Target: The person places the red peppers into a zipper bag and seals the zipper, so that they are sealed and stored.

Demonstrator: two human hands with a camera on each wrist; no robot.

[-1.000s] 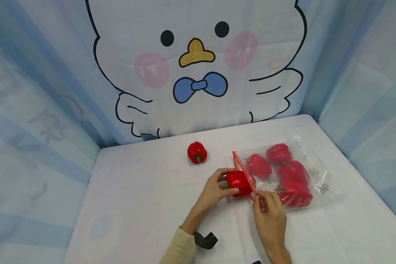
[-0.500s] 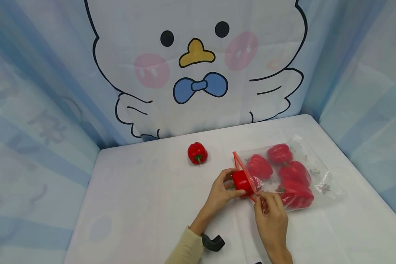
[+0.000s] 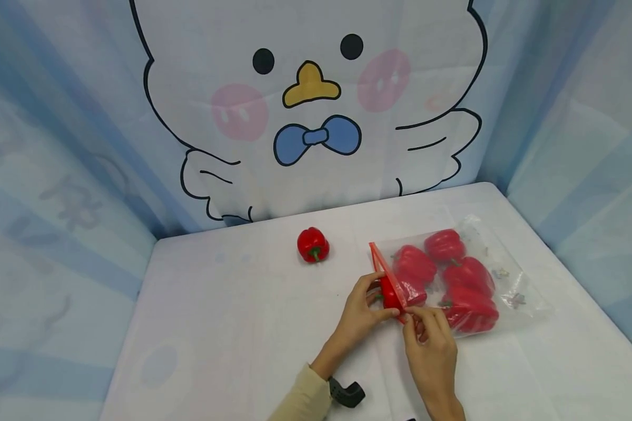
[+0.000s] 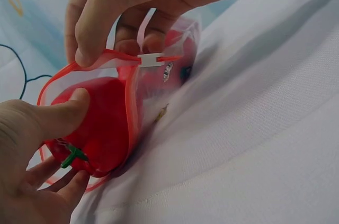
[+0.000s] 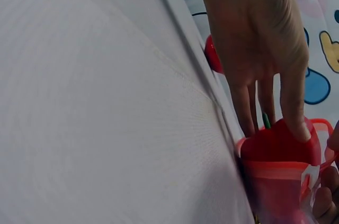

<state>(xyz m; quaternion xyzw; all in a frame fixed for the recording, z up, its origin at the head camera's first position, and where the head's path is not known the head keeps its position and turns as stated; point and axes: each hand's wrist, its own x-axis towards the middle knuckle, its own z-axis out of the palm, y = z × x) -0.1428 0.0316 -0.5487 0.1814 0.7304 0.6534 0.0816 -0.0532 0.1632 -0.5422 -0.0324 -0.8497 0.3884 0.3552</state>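
A red bell pepper with a green stem sits partly inside the mouth of a clear zip bag. My left hand grips it from the stem end, thumb on one side and fingers on the other in the left wrist view. With thumb and fingertips, my right hand pinches the near corner of the bag's red zip edge, close to a white slider. Several more red peppers lie inside the bag, seen through the plastic.
Another red bell pepper stands alone on the white-covered table, left of the bag and further back. A curtain with a cartoon bird hangs behind the table. A black curved piece sits at my left wrist.
My left hand has moved right, pushing the pepper deeper into the bag mouth, so more of it shows behind the plastic. My right hand stays at the bag's edge.
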